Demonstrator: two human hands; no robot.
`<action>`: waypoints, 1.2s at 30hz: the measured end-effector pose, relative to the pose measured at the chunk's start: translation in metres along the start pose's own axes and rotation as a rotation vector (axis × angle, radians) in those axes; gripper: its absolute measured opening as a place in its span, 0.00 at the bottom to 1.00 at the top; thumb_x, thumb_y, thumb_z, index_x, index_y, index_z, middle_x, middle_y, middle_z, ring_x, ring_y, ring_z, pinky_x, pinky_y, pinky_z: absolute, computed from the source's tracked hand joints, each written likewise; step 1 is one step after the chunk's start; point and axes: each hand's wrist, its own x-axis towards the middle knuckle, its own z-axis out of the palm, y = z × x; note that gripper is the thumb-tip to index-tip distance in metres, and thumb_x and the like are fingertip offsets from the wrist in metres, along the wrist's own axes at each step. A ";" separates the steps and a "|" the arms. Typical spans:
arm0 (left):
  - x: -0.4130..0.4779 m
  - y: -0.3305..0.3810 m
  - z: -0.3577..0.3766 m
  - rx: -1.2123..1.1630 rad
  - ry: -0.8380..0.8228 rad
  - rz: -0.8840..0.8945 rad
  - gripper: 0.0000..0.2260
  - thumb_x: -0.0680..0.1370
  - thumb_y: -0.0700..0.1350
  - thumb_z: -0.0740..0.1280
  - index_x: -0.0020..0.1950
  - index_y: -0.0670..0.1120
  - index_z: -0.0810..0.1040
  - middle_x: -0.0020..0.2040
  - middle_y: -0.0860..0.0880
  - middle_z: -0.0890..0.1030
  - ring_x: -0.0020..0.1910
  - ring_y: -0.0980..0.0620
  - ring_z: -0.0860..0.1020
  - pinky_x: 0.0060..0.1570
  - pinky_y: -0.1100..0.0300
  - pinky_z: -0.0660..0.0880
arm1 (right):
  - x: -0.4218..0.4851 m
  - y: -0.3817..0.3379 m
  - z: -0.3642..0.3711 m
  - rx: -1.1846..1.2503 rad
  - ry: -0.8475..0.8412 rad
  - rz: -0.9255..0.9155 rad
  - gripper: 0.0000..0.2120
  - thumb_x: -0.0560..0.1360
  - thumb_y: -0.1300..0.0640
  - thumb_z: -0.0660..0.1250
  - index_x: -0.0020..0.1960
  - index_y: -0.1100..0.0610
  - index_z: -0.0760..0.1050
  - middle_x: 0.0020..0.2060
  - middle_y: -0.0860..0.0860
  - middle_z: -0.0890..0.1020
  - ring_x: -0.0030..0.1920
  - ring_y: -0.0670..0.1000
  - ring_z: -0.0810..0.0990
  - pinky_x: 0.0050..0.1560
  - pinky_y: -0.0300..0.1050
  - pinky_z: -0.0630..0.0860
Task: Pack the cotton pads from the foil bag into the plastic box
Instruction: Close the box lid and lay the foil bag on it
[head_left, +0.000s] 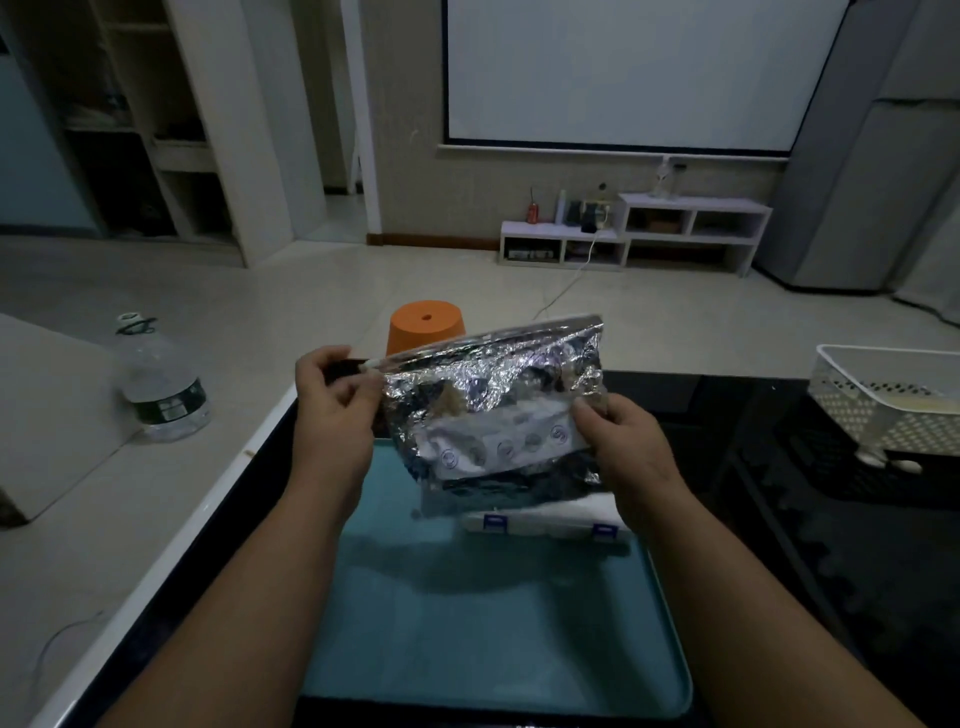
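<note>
Two hands are holding the foil bag (493, 395) up in the air. The left hand (332, 395) is pinching the end of the bag's top strip, and the right hand (623, 441) is gripping the opposite side edge lower down, thumb on the front face. Between the two grips the bag is hanging crumpled and tilted, its top strip rising away from the left pinch. The cotton pads are not showing. I am taking them to be inside the bag, and I cannot tell whether the mouth is parted.

The plastic box (545, 522) is lying just beneath the right grip on the blue tray (467, 623), half hidden behind the bag's lower edge. Its lid appears to be on, with the blue clips down.

Several things are looking risky to me:
- **Slipping:** the left pinch is taking only a small corner of slick foil, so a hard pull may be slipping off or tearing the strip.
- **Spilling:** if the mouth is opening while the bag is tilting, pads may be sliding out past the right grip onto the tray or the dark table.
- **Nowhere to land:** with the box apparently closed and the bag blocking the view of it, anything tipped out now is likely missing it.
</note>
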 end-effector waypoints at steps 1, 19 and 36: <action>0.000 -0.002 -0.001 -0.036 -0.028 -0.040 0.12 0.79 0.39 0.65 0.54 0.53 0.66 0.49 0.43 0.81 0.44 0.46 0.79 0.45 0.46 0.77 | 0.002 0.001 0.000 0.020 0.022 0.011 0.08 0.80 0.57 0.64 0.48 0.62 0.76 0.45 0.62 0.82 0.43 0.60 0.82 0.43 0.57 0.80; -0.002 -0.015 -0.001 0.055 -0.166 -0.260 0.18 0.78 0.31 0.63 0.60 0.51 0.79 0.48 0.47 0.81 0.31 0.59 0.77 0.25 0.65 0.72 | 0.005 0.012 0.006 -0.032 0.104 0.021 0.20 0.68 0.78 0.64 0.49 0.55 0.76 0.45 0.57 0.81 0.43 0.57 0.81 0.42 0.54 0.79; 0.022 -0.041 -0.062 0.697 0.009 -0.271 0.23 0.69 0.28 0.64 0.59 0.48 0.78 0.54 0.48 0.80 0.48 0.46 0.79 0.49 0.49 0.79 | -0.012 0.043 0.074 -0.511 -0.240 -0.042 0.21 0.71 0.69 0.65 0.57 0.47 0.75 0.52 0.53 0.80 0.41 0.49 0.80 0.34 0.38 0.76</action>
